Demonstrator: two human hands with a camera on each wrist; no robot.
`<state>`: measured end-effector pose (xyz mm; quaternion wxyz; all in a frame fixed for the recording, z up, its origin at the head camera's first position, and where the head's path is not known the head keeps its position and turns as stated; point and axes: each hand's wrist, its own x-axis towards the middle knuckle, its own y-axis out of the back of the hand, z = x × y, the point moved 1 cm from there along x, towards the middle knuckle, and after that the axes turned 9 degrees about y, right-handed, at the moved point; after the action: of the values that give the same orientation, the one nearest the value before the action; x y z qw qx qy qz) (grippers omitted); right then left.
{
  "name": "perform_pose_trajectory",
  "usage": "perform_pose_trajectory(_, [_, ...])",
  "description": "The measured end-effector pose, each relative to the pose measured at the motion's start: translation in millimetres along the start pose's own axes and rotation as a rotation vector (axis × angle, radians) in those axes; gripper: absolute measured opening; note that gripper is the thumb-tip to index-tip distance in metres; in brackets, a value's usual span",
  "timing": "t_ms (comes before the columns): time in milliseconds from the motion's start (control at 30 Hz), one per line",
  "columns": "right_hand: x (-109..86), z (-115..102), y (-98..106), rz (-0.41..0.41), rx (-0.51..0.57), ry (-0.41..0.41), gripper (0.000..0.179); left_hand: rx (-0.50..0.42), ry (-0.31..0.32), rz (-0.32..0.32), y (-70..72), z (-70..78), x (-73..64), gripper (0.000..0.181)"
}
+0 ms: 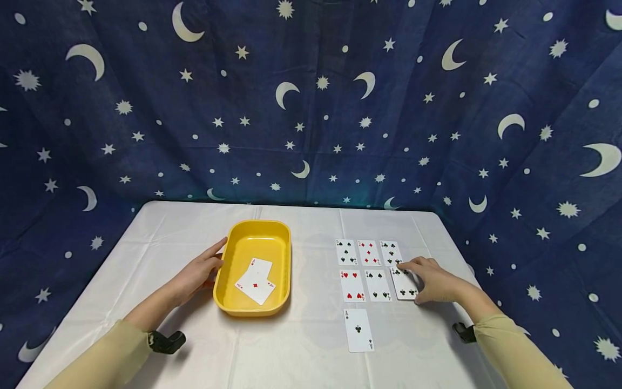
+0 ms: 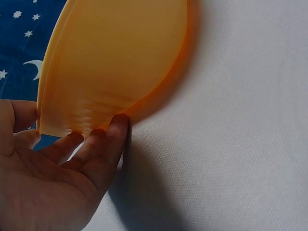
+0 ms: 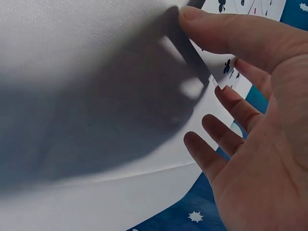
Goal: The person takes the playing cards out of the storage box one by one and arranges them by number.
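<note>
My left hand (image 1: 196,274) touches the left outer wall of a yellow plastic tray (image 1: 286,259), its fingertips along the side below the rim. Two playing cards (image 1: 257,292) with red marks lie overlapping inside the tray, an ace of diamonds on top. Over at the right, my right hand (image 1: 434,281) pinches the edges of a clubs playing card (image 1: 404,286), slightly tilted, with thumb and index finger. The right wrist view shows the thumb at the card's (image 3: 224,65) long edge and the other fingers spread below.
Beside the held card stand two rows of face-up cards, including a diamonds card (image 1: 369,253), a hearts card (image 1: 352,289) and a spades card (image 1: 378,286). An ace of clubs (image 1: 358,337) lies nearer me. White cloth covers the table (image 1: 301,351); a dark star-patterned curtain (image 1: 311,97) hangs behind.
</note>
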<state>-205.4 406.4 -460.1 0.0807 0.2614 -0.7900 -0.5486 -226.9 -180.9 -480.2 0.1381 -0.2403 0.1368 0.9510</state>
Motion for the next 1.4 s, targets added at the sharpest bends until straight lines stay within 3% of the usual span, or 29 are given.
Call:
perform_pose_trajectory(967, [1.1,-3.3,-6.2,-0.047,0.031,-0.051,0.092,0.004,0.001,0.001,0.4,-1.9,0.9,0.069])
perform_pose_trajectory(1400, [-0.5,-3.3,3.2,0.040,-0.012,0.012,0.088,-0.001,-0.002,-0.012,1.0,0.6,-2.1,0.069])
